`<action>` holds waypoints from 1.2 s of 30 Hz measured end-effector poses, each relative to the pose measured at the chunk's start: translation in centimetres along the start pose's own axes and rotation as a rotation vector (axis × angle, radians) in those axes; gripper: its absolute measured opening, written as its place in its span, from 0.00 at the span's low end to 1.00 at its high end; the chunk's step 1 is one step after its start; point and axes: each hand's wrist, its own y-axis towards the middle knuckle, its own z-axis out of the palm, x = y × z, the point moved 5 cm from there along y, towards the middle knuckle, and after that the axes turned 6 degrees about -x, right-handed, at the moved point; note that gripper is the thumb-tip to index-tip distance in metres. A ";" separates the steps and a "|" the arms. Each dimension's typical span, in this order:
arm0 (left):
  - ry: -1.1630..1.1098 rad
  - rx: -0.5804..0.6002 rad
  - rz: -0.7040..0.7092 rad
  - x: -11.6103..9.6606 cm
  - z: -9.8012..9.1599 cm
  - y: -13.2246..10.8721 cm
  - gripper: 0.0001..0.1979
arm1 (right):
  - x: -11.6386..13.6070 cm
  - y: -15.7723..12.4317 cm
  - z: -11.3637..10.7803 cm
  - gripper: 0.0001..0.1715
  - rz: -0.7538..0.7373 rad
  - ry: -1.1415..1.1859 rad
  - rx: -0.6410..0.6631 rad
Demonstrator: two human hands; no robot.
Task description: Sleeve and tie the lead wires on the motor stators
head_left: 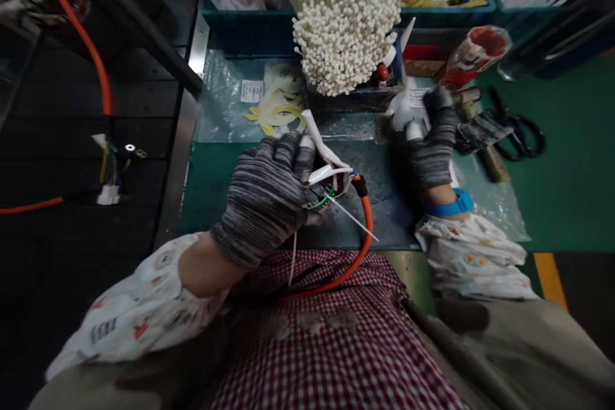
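My left hand (269, 195), in a grey striped knit glove, is closed around a wired part with a green circuit board (323, 200). White sleeving (321, 141) sticks up from it, and a thin white cable tie (353, 218) slants out to the right. An orange cable (368, 224) leaves the part through a black collar and curves down over my checked apron (317, 333). My right hand (430, 141), gloved too, reaches out at the right beside a whitish translucent object (408, 109). Blur hides whether its fingers grip that object.
A bag of white-tipped sticks (343, 45) stands at the back, before blue bins (250, 32). Yellow strips (278, 109) lie on plastic bags. To the right are a red can (473, 57) and black-handled scissors (526, 138). Another orange cable (96, 51) hangs at left.
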 end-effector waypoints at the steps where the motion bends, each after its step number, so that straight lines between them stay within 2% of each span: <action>1: -0.039 -0.015 -0.026 0.5 0.2 -0.3 0.56 | 1.0 -0.5 -1.2 0.37 -0.020 0.013 -0.093; 3: -0.151 -0.064 -0.089 1.3 0.6 -0.9 0.57 | 3.8 -1.9 -4.0 0.31 -0.047 0.055 -0.228; 4: -0.208 -0.090 -0.108 1.5 0.8 -1.2 0.57 | 5.5 -2.7 -5.0 0.25 -0.056 0.082 -0.191; 6: -0.277 -0.135 -0.123 1.6 1.1 -1.6 0.55 | 8.9 -4.3 -6.0 0.14 -0.057 0.041 -0.014; 7: -0.286 -0.152 -0.121 1.5 1.2 -1.8 0.54 | 10.8 -5.2 -5.9 0.10 -0.119 0.039 0.136; 9: -0.258 -0.174 -0.111 1.2 1.2 -2.1 0.52 | 13.6 -7.0 -5.0 0.11 -0.243 -0.002 0.373; 11: -0.218 -0.189 -0.096 0.7 1.1 -2.3 0.50 | 15.0 -8.4 -3.5 0.15 -0.353 -0.105 0.539; 13: -0.186 -0.203 -0.085 0.3 1.1 -2.4 0.49 | 15.2 -9.2 -2.2 0.16 -0.425 -0.215 0.603; 16: -0.149 -0.212 -0.095 0.0 1.1 -2.6 0.43 | 14.4 -9.9 -1.1 0.15 -0.468 -0.268 0.611; 20: -0.113 -0.237 -0.081 -0.5 1.1 -2.7 0.31 | 13.6 -10.4 -1.0 0.20 -0.488 -0.186 0.495; 25: -0.077 -0.306 -0.107 -1.6 1.4 -2.8 0.32 | 13.2 -10.5 -1.0 0.19 -0.313 0.095 0.401; 29: -0.046 -0.306 -0.168 -2.1 2.1 -2.7 0.35 | 12.7 -11.0 -0.5 0.19 -0.327 0.054 0.323; 32: -0.014 -0.216 -0.146 -1.8 2.6 -1.9 0.39 | 11.7 -11.2 -0.8 0.19 -0.318 0.051 0.304; 35: -0.003 -0.028 -0.136 -0.9 2.5 -0.6 0.47 | 10.1 -10.6 -1.9 0.16 -0.125 0.187 0.274; 36: -0.006 0.045 -0.153 -0.5 2.4 -0.2 0.46 | 9.5 -10.3 -2.4 0.14 -0.034 0.232 0.214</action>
